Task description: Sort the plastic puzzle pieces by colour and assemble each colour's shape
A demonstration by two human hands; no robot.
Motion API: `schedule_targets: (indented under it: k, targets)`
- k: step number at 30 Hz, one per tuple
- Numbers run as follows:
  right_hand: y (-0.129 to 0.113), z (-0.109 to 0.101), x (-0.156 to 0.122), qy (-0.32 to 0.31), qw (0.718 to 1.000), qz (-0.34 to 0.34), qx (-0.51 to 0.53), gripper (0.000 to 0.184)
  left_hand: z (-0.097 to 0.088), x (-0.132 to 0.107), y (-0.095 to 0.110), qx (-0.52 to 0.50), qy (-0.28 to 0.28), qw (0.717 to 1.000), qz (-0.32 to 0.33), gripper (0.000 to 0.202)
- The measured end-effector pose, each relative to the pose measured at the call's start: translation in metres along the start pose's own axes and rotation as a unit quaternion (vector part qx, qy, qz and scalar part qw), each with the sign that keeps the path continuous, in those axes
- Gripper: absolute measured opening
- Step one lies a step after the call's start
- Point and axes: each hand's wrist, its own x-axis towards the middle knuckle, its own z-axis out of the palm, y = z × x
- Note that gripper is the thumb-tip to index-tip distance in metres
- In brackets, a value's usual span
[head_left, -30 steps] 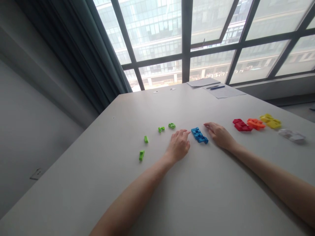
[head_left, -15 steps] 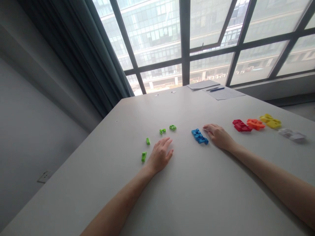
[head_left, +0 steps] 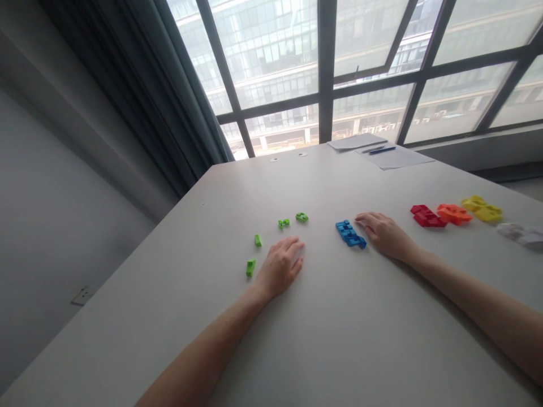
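Palm down on the white table (head_left: pixel 331 339), my left hand (head_left: pixel 282 267) rests with its fingers loosely apart and holds nothing. Around its left and far side lie separate small green plastic pieces: a notched one (head_left: pixel 250 268), a short block (head_left: pixel 258 241), a branched one (head_left: pixel 284 224) and a rounded one (head_left: pixel 302 217). My right hand (head_left: pixel 384 234) also lies on the table, fingers stretched out, holding nothing. Just left of it is a cluster of blue pieces (head_left: pixel 350 234), close to the fingers; I cannot tell if they touch.
Right of my right hand lie clusters of red (head_left: pixel 428 216), orange (head_left: pixel 454 213), yellow (head_left: pixel 482 208) and white pieces (head_left: pixel 521 234). Paper sheets (head_left: pixel 405 158) with a blue pen (head_left: pixel 382 150) are at the far edge, before the window. A dark curtain (head_left: pixel 169 113) hangs at left.
The whole view has shifted slightly, with the table items appearing a little further right. Both hands keep nearly the same place among the pieces.
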Motion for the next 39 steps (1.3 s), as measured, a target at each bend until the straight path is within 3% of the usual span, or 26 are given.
schedule_targets:
  k: [10,14,17,21,27,31,39]
  targets:
    - [-0.003,-0.002,0.000,-0.009,1.000,0.008,0.013,0.031,0.001,-0.001,-0.001,0.004,0.005,1.000,-0.001,0.033]
    - [-0.002,-0.007,0.001,-0.012,0.996,0.054,0.073,0.031,0.000,-0.001,0.000,0.001,0.005,1.000,-0.002,0.033]
    - [0.002,-0.017,0.003,-0.058,0.983,0.075,0.159,0.040,-0.001,-0.001,0.000,-0.005,0.007,1.000,-0.003,0.033]
    - [-0.002,-0.038,0.008,-0.175,0.960,0.003,0.218,0.058,-0.002,0.000,0.000,-0.009,0.008,1.000,-0.010,0.035]
    - [-0.027,-0.047,0.025,-0.250,0.960,-0.048,0.113,0.071,-0.001,-0.001,-0.001,-0.009,0.012,1.000,-0.009,0.035]
    - [-0.039,-0.042,0.036,-0.262,0.962,-0.059,0.049,0.073,-0.003,-0.001,-0.001,-0.011,0.012,1.000,-0.007,0.034]
    - [-0.044,-0.034,0.045,-0.270,0.961,-0.054,0.023,0.073,-0.004,0.000,0.001,-0.016,0.006,1.000,-0.012,0.032]
